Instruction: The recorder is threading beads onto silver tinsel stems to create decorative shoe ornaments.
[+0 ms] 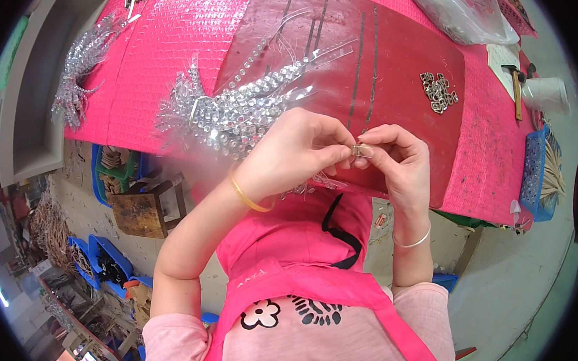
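Note:
My left hand (293, 156) and my right hand (398, 161) meet at the table's near edge. Between their fingertips both pinch a small metal clasp (362, 150) and the end of a clear strap. A bundle of clear plastic straps studded with rhinestones (237, 109) fans out to the left of my left hand, lying on the dark red mat (406, 69). A small heap of metal clasps (439, 91) lies on that mat beyond my right hand.
The table is covered in pink textured sheet (172, 37). Another rhinestone bundle (79, 71) hangs at its left edge. A hammer (516, 88), a white cup (545, 94) and a blue basket of sticks (541, 174) stand at right. Blue crates (105, 259) sit on the floor.

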{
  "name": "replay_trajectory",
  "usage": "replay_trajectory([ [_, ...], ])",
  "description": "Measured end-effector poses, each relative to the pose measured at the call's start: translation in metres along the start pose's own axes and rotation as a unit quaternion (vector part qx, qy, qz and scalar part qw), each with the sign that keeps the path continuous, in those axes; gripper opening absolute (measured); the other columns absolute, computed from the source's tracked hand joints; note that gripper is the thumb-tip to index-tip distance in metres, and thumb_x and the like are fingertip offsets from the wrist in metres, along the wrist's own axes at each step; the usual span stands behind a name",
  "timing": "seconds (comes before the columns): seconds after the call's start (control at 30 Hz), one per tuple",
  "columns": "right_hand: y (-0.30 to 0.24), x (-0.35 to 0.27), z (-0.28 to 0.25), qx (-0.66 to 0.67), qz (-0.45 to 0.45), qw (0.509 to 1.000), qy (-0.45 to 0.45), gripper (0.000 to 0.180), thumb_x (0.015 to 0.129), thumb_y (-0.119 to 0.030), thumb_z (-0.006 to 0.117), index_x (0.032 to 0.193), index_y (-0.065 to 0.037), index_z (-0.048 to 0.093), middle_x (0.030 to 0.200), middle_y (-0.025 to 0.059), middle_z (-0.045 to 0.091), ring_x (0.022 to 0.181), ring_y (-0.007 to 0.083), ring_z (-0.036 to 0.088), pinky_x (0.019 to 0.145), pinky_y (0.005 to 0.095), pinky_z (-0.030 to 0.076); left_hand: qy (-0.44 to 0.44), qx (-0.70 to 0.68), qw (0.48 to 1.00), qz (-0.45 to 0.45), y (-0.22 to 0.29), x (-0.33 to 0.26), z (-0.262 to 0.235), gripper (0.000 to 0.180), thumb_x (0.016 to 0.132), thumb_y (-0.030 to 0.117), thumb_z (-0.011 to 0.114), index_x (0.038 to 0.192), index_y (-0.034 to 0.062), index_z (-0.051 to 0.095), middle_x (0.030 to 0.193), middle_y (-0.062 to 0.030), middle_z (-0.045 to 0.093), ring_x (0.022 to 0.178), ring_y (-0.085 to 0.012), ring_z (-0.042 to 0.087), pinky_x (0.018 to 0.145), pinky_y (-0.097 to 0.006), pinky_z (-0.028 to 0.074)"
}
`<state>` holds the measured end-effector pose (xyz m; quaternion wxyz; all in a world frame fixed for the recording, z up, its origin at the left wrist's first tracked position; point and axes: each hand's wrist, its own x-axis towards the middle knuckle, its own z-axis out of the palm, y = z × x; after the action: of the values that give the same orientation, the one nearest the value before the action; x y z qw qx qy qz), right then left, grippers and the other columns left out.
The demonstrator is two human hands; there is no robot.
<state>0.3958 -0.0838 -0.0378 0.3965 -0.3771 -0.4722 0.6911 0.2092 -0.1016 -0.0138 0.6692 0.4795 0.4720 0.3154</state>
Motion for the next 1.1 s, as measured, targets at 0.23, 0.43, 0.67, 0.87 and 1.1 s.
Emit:
replay_trajectory([
  [0.23,-0.001,0.001,0.006,-0.013,-0.001,0.999,-0.034,0.010,0.078,0.005,0.060,0.088,0.005,0.061,0.081,0.0075,0.063,0.074,0.0124,0.061,0.067,0.0218,0.051,0.009,0.087,0.995,0.043,-0.001,-0.010,-0.008,0.018,0.079,0.002,0.057,0.096,-0.0045,0.059,0.080,-0.0069,0.064,0.077,-0.0112,0.061,0.069,-0.024,0.048],
  [0.43,-0.001,0.001,0.020,-0.133,-0.066,0.989,0.019,0.012,0.076,0.004,0.063,0.088,0.002,0.062,0.080,0.0061,0.063,0.071,0.0108,0.061,0.063,0.0227,0.049,0.113,0.071,0.981,0.141,0.000,-0.019,0.001,0.025,0.080,-0.002,0.052,0.105,-0.0013,0.053,0.079,-0.0085,0.064,0.078,-0.0150,0.062,0.086,-0.032,0.044],
  [0.67,0.004,-0.006,0.042,-0.290,-0.256,0.920,0.055,0.032,0.072,0.009,0.063,0.101,-0.002,0.059,0.086,0.0088,0.064,0.077,0.0154,0.063,0.066,0.0259,0.050,0.156,0.191,0.953,0.174,-0.001,-0.019,-0.004,0.011,0.080,0.010,0.059,0.079,0.0000,0.062,0.067,-0.0100,0.061,0.060,-0.0232,0.060,0.100,-0.045,0.031],
  [0.87,0.006,-0.003,0.039,-0.224,-0.239,0.943,0.053,0.039,0.073,0.011,0.061,0.109,-0.003,0.056,0.087,0.0091,0.065,0.079,0.0156,0.063,0.070,0.0258,0.050,0.124,0.172,0.963,0.167,-0.009,-0.020,-0.008,0.012,0.079,0.012,0.062,0.083,0.0003,0.064,0.075,-0.0036,0.065,0.067,-0.0129,0.060,0.102,-0.041,0.030],
  [1.1,0.004,0.000,0.041,-0.145,-0.175,0.973,0.035,0.034,0.071,0.004,0.066,0.105,-0.001,0.059,0.081,0.0055,0.060,0.074,0.0110,0.059,0.064,0.0223,0.047,0.149,0.147,0.959,0.190,-0.014,-0.020,-0.006,0.011,0.079,0.010,0.059,0.082,-0.0004,0.062,0.074,-0.0101,0.063,0.067,-0.0221,0.062,0.102,-0.045,0.029],
])
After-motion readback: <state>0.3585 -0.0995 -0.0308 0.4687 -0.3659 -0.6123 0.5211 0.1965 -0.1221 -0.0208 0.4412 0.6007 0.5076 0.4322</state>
